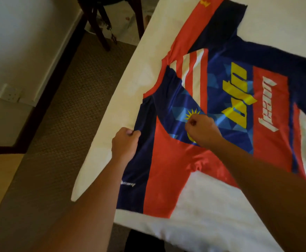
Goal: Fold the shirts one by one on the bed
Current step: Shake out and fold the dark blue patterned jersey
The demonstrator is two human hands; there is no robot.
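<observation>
Shirt (212, 99) flat on bed (221, 224), hands pinching it (lettering unreadable).

I look down into a bedroom, likely a hotel room: a white-sheeted bed (212, 206), patterned brown carpet (57, 124), a wall socket (9, 94), and dark wooden chair legs (101, 33).

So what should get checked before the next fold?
1. Shirt lies flat on the bed: ok, only small wrinkles near the red shoulder.
2. Left hand grips the near sleeve's edge: ok.
3. Right hand pinches the shirt's middle: ok.
4. Far sleeve spread out: ok.
5. Whole shirt on the bed: cannot tell, its right side runs out of view.
6. Other shirts waiting: cannot tell, none in view.
</observation>
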